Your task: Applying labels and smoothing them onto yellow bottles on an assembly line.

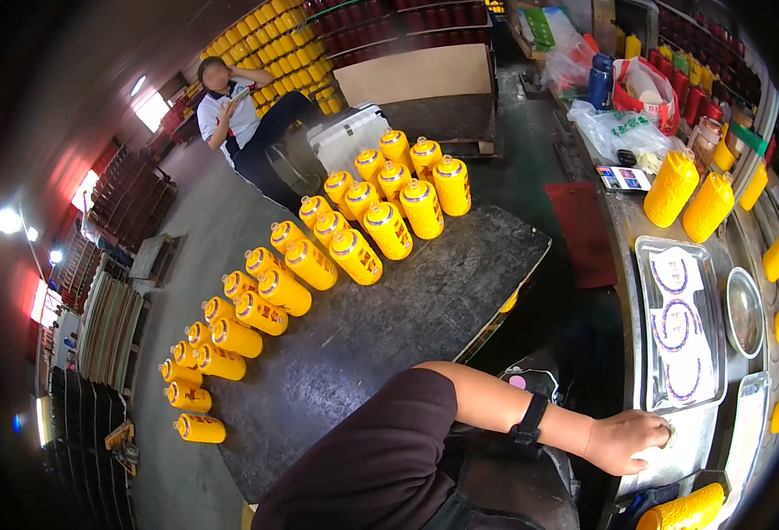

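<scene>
My left hand (630, 441) reaches in from the lower middle with a dark watch on its wrist. Its fingers are curled together over the bright metal bench top, just below a metal tray (719, 389). A small bit of something shows at the fingertips, too small to make out. In the tray lie white sheets (679, 325) printed with purple-blue curved bands. Close below the hand, a yellow textured bottle (685, 510) lies on its side at the lower edge, partly cut off. My right hand does not show.
Rows of yellow bottles (356, 256) stand on a dark table (380, 327) to the left. Beyond the tray are a round metal bowl (744, 314), two yellow bottles (672, 188), a phone (623, 178) and bags. A person (239, 115) sits at the back, near a grey-white box (349, 137).
</scene>
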### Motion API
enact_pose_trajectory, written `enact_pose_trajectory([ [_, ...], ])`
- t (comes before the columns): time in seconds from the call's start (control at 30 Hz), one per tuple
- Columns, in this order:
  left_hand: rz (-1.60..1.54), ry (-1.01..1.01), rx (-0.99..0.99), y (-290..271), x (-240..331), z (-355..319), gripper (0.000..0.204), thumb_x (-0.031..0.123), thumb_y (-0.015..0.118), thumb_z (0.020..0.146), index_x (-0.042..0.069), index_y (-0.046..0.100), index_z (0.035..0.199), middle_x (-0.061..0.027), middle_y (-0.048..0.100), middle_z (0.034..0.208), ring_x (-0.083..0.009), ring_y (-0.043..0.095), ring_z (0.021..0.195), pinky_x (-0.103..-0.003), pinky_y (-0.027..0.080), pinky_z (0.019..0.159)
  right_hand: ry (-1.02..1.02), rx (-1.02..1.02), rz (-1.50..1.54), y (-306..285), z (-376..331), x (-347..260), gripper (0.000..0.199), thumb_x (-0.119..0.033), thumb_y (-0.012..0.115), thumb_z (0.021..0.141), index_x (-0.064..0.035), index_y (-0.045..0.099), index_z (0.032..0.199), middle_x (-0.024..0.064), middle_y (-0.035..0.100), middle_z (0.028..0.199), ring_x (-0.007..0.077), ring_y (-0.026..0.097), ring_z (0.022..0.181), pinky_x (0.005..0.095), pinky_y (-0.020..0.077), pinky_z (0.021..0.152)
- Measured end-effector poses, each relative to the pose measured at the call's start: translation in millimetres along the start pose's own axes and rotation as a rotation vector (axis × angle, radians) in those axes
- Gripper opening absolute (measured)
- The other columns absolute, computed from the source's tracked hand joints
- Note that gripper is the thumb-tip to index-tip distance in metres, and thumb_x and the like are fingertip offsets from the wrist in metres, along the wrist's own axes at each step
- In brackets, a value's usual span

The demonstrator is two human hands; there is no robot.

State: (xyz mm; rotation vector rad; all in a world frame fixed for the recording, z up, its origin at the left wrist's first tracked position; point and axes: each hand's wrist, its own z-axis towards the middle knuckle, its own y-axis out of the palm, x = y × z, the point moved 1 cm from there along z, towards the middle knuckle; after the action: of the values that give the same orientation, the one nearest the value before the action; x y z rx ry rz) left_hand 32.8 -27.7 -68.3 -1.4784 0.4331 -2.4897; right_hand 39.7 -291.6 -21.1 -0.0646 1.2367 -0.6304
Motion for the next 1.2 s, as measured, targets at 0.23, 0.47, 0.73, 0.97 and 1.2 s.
enact_pose_trajectory([
  [0.23,0.003,-0.038,-0.041,5,0,-4,0.031,0.011,0.066,0.068,-0.005,0.053,0.092,-0.0218,0.054,0.096,-0.0364,0.055,0.094,-0.044,0.046,0.081,-0.005,-0.013,-0.010,4,-3,-2,0.015,-0.020,0.061,0.088,-0.0093,0.071,0.093,0.0017,0.059,0.073,0.0108,0.046,0.052,0.0217,0.0358,0.042],
  [0.47,0.007,-0.056,-0.069,10,-2,-4,0.032,0.011,0.066,0.068,-0.005,0.052,0.093,-0.0216,0.053,0.094,-0.0367,0.054,0.094,-0.044,0.046,0.081,-0.009,-0.013,-0.018,6,-5,-2,0.015,-0.020,0.062,0.088,-0.0093,0.071,0.093,0.0022,0.060,0.073,0.0110,0.047,0.052,0.0216,0.0361,0.042],
  [0.73,0.013,-0.047,-0.074,15,-7,-5,0.031,0.011,0.065,0.069,-0.004,0.051,0.092,-0.0208,0.053,0.094,-0.0368,0.054,0.093,-0.044,0.046,0.081,-0.012,-0.001,-0.028,5,-5,0,0.015,-0.020,0.062,0.088,-0.0093,0.071,0.093,0.0028,0.061,0.074,0.0114,0.048,0.053,0.0216,0.0365,0.042],
  [0.97,-0.003,-0.061,-0.098,17,-8,-5,0.030,0.010,0.064,0.070,-0.003,0.051,0.093,-0.0204,0.053,0.094,-0.0368,0.054,0.093,-0.044,0.045,0.081,-0.005,0.011,-0.038,3,-5,1,0.015,-0.020,0.062,0.088,-0.0093,0.071,0.092,0.0033,0.062,0.075,0.0116,0.049,0.053,0.0215,0.0369,0.041],
  [1.2,0.010,-0.078,-0.105,20,-9,-5,0.030,0.010,0.065,0.070,-0.003,0.052,0.094,-0.0206,0.054,0.095,-0.0366,0.055,0.095,-0.044,0.046,0.082,-0.002,0.029,-0.055,-2,-3,0,0.014,-0.020,0.062,0.088,-0.0093,0.071,0.092,0.0038,0.062,0.076,0.0119,0.049,0.053,0.0215,0.0373,0.041],
])
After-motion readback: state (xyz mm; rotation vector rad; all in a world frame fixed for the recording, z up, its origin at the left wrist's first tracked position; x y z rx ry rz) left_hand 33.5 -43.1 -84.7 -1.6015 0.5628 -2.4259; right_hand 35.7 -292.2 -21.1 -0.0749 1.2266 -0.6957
